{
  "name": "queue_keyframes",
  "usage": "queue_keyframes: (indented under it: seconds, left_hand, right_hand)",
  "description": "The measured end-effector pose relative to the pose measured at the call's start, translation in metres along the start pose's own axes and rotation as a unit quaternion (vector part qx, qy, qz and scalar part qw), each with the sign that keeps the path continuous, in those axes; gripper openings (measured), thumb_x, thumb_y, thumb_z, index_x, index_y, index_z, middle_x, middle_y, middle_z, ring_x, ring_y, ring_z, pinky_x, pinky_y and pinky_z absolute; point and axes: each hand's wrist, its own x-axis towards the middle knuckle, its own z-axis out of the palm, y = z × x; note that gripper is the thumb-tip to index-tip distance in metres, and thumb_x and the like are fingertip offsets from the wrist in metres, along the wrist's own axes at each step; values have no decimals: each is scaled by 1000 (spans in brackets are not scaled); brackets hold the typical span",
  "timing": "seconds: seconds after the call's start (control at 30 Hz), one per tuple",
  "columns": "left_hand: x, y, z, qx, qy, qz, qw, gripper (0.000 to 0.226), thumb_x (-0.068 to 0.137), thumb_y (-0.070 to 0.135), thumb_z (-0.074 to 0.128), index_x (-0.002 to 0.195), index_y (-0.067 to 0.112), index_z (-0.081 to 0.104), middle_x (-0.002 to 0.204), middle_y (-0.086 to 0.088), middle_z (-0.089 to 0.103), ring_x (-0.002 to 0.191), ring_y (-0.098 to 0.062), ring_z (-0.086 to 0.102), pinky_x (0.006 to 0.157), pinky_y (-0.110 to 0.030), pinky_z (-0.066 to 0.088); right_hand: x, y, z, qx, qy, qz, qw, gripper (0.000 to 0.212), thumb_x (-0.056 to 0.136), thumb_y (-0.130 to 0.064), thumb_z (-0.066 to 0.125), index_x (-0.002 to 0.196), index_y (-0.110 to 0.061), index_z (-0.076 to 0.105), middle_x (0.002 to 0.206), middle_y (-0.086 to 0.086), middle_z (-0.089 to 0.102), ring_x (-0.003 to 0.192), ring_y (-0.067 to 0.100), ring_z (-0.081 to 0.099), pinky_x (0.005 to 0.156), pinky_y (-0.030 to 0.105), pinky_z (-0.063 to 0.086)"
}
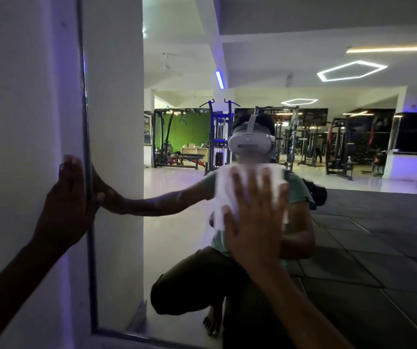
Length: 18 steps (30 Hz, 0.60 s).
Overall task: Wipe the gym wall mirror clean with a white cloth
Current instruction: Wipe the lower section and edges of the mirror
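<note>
- The fingers [254,190] of the right hand [250,222] are seen straight and spread wide, laid flat over the white cloth [223,195]; nothing is curled round or pinched.
- The white cloth is held pressed between the right palm and the glass of the mirror [353,222], near mid-height of the pane. Its edges are blurred, and it shows above and to the left of the fingers.
- The right forearm is seen rising from the lower right corner of the view to the hand.
- The fingers of the left hand [70,197] are held straight and close together, pointing upward, and laid flat on the white wall [21,122] just beside the mirror's left edge; the thumb lies at the frame [87,172].
- The left forearm enters from the lower left.
- The dark frame is noted running down the left side of the pane and along its bottom edge.
- In the glass a crouching person in a white headset [250,142] is reflected, with gym machines [217,137], dark floor mats and hexagonal ceiling lights [352,70] behind.
</note>
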Motion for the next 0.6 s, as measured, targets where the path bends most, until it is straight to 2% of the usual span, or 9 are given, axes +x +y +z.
queue_keyframes:
  seconds: [0.07,0.1,0.17,0.23,0.3,0.37,0.5,0.6]
  left_hand:
    - [0,7,2,7,15,-11,1000,88,108,48,47,165,0,0,172,-24,0,158,-36,2,126,-53,15]
    - [0,12,2,13,27,-18,999,87,109,49,45,165,-3,2,171,-29,4,159,-40,6,127,-53,15]
    - [-1,40,6,-6,51,-34,998,79,109,35,47,164,-6,8,169,-34,12,157,-50,16,125,-60,20]
    - [-4,86,11,-21,74,27,997,73,107,28,43,165,-3,11,171,-28,11,158,-45,17,124,-54,21]
    - [-3,124,18,-22,71,100,992,70,108,30,35,167,3,9,173,-21,7,160,-40,13,124,-48,19]
    - [0,139,25,19,60,112,992,69,109,37,29,167,3,10,174,-20,7,162,-38,11,126,-51,18]
    - [0,142,35,67,64,77,993,80,106,47,35,166,-1,12,175,-20,9,163,-34,9,128,-52,16]
    - [0,150,37,68,82,73,992,81,106,51,32,166,0,11,175,-20,8,163,-34,9,129,-49,11]
  right_hand:
    - [3,3,-3,0,23,115,993,75,106,-50,36,170,-22,8,178,11,-2,163,36,-4,128,65,0]
    - [8,-14,-1,13,27,140,990,77,105,-52,38,170,-22,8,177,11,-2,163,37,-4,128,66,-1]
    - [12,-55,5,53,16,94,994,81,104,-51,44,170,-22,9,177,11,-3,163,38,-7,128,66,-4]
    - [12,-79,8,66,-26,-5,997,81,104,-48,45,170,-22,5,177,10,-8,162,37,-13,128,64,-8]
    - [16,-65,4,42,-43,-71,996,82,104,-47,44,170,-22,4,177,9,-10,162,34,-15,128,63,-8]
    - [17,-29,-3,15,-33,-77,996,81,104,-48,43,170,-23,6,178,8,-7,163,32,-12,128,63,-5]
    - [16,73,-23,-59,22,63,996,75,106,-51,31,170,-21,7,178,10,-3,163,35,-4,128,64,3]
    - [22,66,-25,-28,49,202,978,78,105,-57,30,170,-21,8,177,12,0,163,37,-3,127,66,4]
